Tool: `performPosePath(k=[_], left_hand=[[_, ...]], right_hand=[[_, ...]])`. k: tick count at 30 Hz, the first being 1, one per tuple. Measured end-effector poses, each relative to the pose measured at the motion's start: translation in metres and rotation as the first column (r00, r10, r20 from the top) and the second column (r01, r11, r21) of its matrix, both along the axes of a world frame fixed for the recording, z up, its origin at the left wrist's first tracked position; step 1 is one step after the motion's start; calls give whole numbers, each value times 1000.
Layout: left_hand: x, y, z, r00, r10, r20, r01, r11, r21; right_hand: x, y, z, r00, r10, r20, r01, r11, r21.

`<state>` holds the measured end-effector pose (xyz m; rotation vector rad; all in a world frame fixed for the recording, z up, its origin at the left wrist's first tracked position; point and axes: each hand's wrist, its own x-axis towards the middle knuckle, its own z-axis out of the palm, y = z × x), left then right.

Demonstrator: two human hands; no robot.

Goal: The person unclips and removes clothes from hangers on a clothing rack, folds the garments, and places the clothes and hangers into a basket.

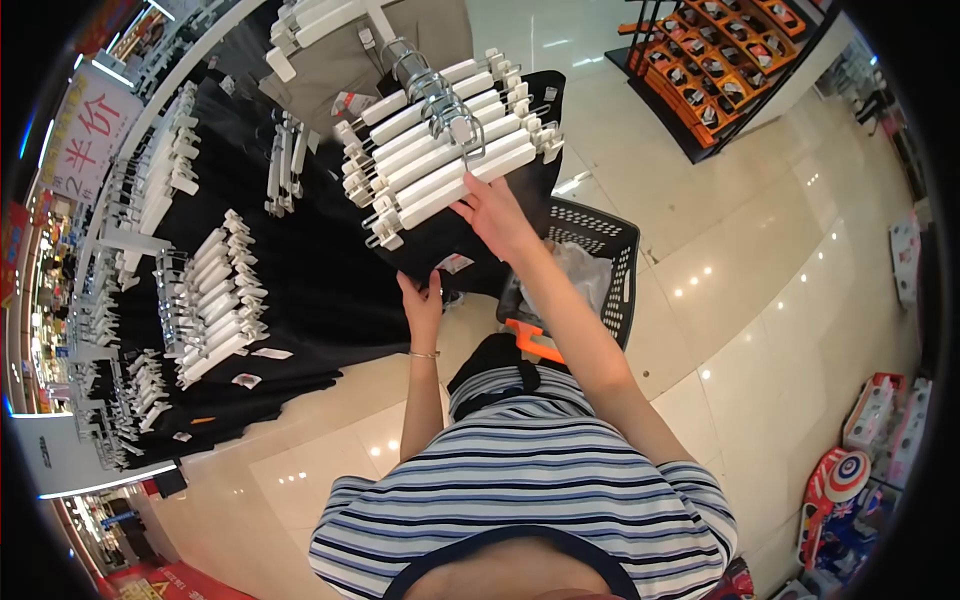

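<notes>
Several white clip hangers (455, 150) hang in a row at the upper centre, their metal hooks gathered at the top. Black garments (430, 235) hang from them. My right hand (492, 215) reaches up to the front hanger, its fingertips at the hanger's lower edge near the middle. Lower and to the left, my left hand (421, 297) is at the bottom edge of the black cloth, thumb and fingers closed on it beside a white tag (457, 264).
A dark basket (622, 262) with an orange handle (536, 342) and a clear plastic bag (580, 280) stands right of the garments. More hangers (222, 300) with black clothes fill the left rack. An orange display (715, 65) stands at the upper right, boxed goods (872, 410) at the lower right.
</notes>
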<state>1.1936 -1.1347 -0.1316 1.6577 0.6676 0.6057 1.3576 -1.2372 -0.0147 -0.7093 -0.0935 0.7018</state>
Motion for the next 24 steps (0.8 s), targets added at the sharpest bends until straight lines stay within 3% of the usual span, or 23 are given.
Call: performPosePath(k=[2,4,6,10,12,14,16,18,20,24], left_hand=[[-1,-8,9,997,2,-82,0,1000,26],[0,-18,13,996,-30,86,20,993,120],[-5,-13,1,980,-200,9,193,954,229],[-11,-26,-13,958,-269,-101,282,946,161],[-14,-26,-31,967,-227,-116,248,942,225],[-12,-26,-36,974,-170,-148,211,921,329],[-14,-27,-42,976,-199,-86,216,898,382],[-18,-30,-59,975,-209,-69,220,907,360],[-18,-43,-57,951,-267,-156,282,955,87],[-4,-59,-49,874,-429,-229,358,886,-294]], right_hand=[[-3,4,-5,998,-60,3,60,998,4],[-8,-3,-4,995,-84,54,85,996,-15],[-12,-11,-7,989,-113,98,121,989,-82],[-12,-25,7,987,-75,140,103,974,-203],[-13,-30,22,973,-129,193,177,950,-257],[-16,-40,31,974,-77,214,141,943,-301],[-20,-44,35,969,-116,218,199,887,-416],[-20,-43,30,959,-153,239,221,930,-294],[-25,-51,52,961,-228,160,252,955,-157],[-32,-83,85,927,-279,249,318,939,-132]])
